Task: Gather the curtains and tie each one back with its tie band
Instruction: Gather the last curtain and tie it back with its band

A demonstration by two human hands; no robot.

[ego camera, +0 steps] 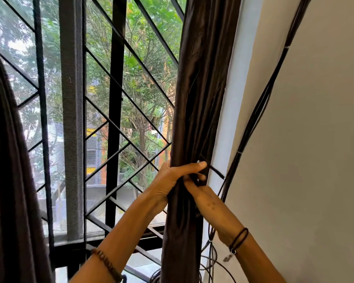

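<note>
The right curtain (200,88), dark brown and shiny, hangs bunched into a narrow column beside the window's right edge. My left hand (172,180) grips this bundle from the left, thumb stretched across its front. My right hand (204,193) comes in from the right and pinches a thin dark tie band (215,170) at the bundle; a short end of the band sticks out toward the wall. The left curtain (6,160), also dark brown, hangs along the left border of the view.
A black metal window grille (114,111) with diagonal bars and a mesh screen fills the middle. A bundle of black cables (260,111) runs diagonally along the white wall (315,139) on the right, with loose cable loops near the bottom.
</note>
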